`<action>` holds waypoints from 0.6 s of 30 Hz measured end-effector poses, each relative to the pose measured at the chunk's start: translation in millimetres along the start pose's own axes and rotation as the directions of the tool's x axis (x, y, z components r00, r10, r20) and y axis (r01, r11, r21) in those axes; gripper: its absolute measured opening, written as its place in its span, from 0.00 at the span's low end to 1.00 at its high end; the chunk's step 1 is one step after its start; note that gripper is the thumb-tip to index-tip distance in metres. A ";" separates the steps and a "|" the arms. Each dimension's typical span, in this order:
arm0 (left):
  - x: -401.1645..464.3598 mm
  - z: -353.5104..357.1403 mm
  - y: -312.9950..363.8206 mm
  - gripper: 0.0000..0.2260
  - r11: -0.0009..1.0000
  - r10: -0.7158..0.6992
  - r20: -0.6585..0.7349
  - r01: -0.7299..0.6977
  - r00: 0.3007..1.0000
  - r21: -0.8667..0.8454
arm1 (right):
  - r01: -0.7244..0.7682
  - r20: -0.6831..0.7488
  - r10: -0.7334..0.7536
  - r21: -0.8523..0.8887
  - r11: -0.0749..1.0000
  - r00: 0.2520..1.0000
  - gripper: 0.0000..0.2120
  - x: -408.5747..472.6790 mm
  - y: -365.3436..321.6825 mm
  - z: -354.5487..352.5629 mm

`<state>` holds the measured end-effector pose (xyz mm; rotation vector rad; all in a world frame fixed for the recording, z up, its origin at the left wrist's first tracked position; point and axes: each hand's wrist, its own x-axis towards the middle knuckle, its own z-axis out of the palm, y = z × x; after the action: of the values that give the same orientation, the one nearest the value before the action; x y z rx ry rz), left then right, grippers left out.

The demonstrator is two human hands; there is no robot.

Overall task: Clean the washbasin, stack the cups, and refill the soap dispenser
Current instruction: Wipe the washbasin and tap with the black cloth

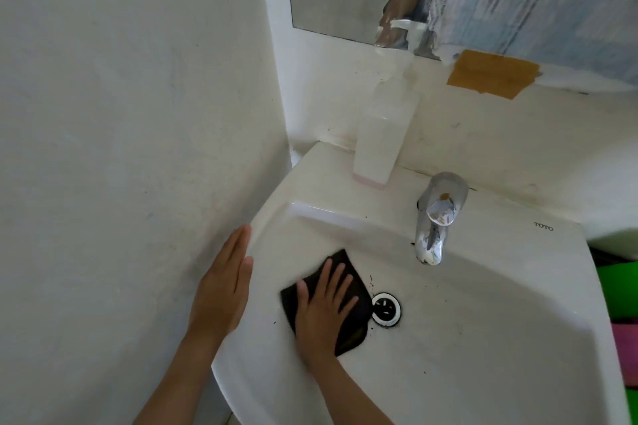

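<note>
Right hand (322,310) flat, fingers spread, pressing black cloth (348,300) against washbasin (483,338) beside drain (386,309) for scrubbing; left hand (224,286) flat on rim, probably bracing.

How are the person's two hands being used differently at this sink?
The right hand lies flat on the dark cloth inside the washbasin; the left hand holds nothing. The right hand's fingers are spread; the left hand's are together, at the basin's left rim. Both have straight fingers.

Two bare forearms, no sleeves; left grip (222,286), right grip (322,310) ungloved.
</note>
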<state>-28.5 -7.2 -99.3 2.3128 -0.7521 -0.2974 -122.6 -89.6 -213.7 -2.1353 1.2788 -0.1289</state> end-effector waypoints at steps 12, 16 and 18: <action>0.4 0.6 -2.8 0.20 0.998 0.022 -0.003 -0.022 1.000 0.052 | 0.120 -0.052 -0.138 -0.263 0.957 0.989 0.29 32.3 50.0 -21.8; -0.4 -0.3 -2.1 0.20 0.997 0.021 0.001 -0.021 1.000 0.069 | -0.009 -0.022 0.003 -0.285 0.958 1.000 0.24 24.7 63.3 -41.2; -0.3 -1.1 -0.6 0.21 0.995 0.014 0.015 -0.016 1.000 0.095 | 0.019 -0.026 -0.026 -0.237 0.971 0.999 0.19 26.9 69.0 -57.5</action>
<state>-28.0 -6.1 -98.9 2.3951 -0.8060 -0.2772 -183.2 -161.1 -213.4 -2.3574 1.3446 -0.0167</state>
